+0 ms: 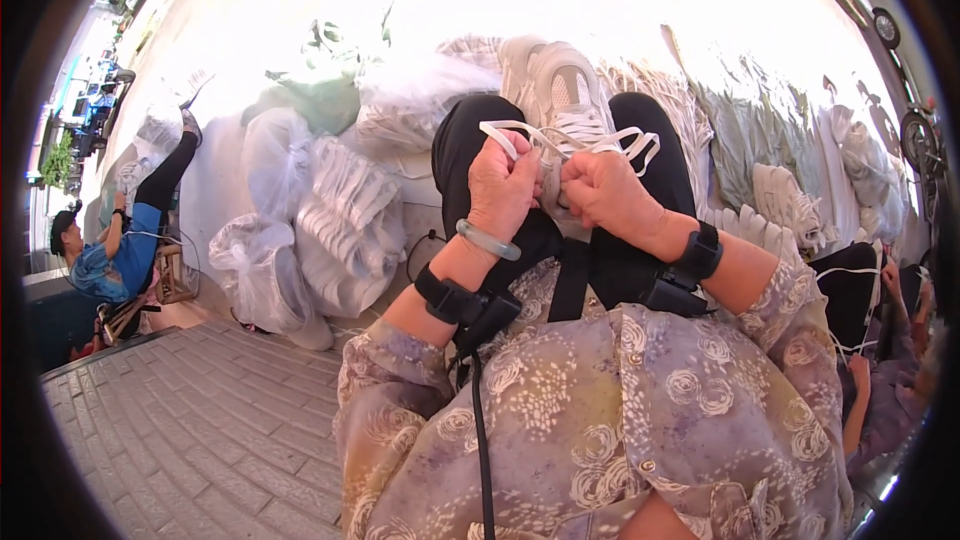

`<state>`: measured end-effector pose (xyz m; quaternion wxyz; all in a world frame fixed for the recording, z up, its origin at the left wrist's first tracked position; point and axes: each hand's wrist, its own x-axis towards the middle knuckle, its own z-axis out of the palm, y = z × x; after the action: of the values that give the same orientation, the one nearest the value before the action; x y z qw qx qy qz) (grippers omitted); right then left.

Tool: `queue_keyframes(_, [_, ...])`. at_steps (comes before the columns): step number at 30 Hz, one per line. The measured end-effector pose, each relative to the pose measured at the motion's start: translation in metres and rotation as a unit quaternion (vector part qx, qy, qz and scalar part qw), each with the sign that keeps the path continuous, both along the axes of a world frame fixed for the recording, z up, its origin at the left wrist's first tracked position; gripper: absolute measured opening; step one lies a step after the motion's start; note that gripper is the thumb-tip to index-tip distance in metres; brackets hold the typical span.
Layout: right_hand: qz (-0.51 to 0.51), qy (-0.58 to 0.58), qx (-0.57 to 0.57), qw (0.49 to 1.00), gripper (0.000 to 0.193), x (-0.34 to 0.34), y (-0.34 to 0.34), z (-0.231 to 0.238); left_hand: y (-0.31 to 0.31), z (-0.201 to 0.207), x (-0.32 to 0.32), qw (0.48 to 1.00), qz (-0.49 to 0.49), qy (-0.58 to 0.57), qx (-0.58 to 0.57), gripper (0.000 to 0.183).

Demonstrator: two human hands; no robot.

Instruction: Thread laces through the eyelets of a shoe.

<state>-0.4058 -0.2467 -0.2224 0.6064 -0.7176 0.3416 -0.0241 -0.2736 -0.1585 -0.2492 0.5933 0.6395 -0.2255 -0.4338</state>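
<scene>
A light beige sneaker [566, 75] with a mesh toe sits between my knees, its toe pointing away from me. White shoelaces [638, 144] cross over its upper, and loops stick out to both sides. My left hand [503, 183] has its fingers closed in a pinch on the lace at the left of the shoe's opening. Close beside it, my right hand [612, 202] is curled with thumb and forefinger pressed together on the lace at the right. The fingertips partly hide the lace between them. Another pale shoe [515, 60] shows just behind the sneaker.
Clear plastic bags of shoes [262, 275] and stacked pale shoe parts [348, 225] lie to my left. On the right are bundles of laces [665, 105] and more shoes [785, 202]. One person [110, 260] sits far left; another person's hand [890, 280] handles white laces at right.
</scene>
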Motion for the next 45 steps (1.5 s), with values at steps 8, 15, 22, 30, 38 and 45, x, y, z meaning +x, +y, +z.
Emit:
queue_keyframes(8, [-0.004,0.011,0.004,1.0,0.013,0.002,0.0,0.001,-0.002,-0.01,0.003,0.998,-0.001,-0.065,-0.011,0.007])
queue_keyframes(15, [-0.054,-0.014,0.019,0.998,0.008,0.001,0.005,-0.003,-0.003,-0.016,0.003,0.996,-0.029,-0.086,-0.016,0.008])
queue_keyframes(22, [-0.068,-0.044,0.004,0.997,0.01,0.002,0.007,-0.006,-0.016,-0.032,0.009,0.957,-0.077,-0.271,-0.064,0.012])
queue_keyframes(30, [-0.072,-0.047,0.006,0.996,0.009,0.009,0.013,-0.009,-0.009,-0.03,0.005,0.975,-0.041,-0.218,-0.003,0.007])
queue_keyframes(38, [-0.013,0.015,-0.261,0.965,0.013,0.011,0.01,-0.018,-0.009,-0.035,0.003,0.947,-0.019,-0.319,-0.029,0.013])
queue_keyframes(45, [0.081,0.031,-0.31,0.947,0.012,-0.056,-0.002,0.007,0.011,-0.007,0.004,0.995,-0.006,0.089,-0.037,0.015])
